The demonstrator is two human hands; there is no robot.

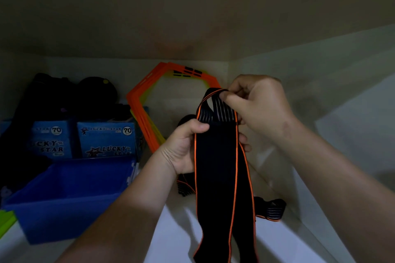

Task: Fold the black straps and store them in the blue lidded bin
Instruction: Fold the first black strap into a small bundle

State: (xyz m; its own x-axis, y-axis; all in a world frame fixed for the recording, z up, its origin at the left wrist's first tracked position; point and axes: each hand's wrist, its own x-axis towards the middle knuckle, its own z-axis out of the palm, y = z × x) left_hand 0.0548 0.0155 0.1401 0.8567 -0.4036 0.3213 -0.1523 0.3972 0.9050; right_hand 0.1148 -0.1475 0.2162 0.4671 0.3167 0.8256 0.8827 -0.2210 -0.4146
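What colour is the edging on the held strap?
Orange, along both edges of the black strap; head view.

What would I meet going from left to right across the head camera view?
Blue bin → left hand → black strap, held by both hands → right hand. The boxes and orange frames overlap these sideways, so they are left out.

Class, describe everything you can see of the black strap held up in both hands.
The black strap is a wide, stretchy-looking fabric band edged in orange, with pale ribbed lines near its top. Its upper end is looped over, pinched by the right hand; the left hand grips it just below. The rest hangs down in two lengths.
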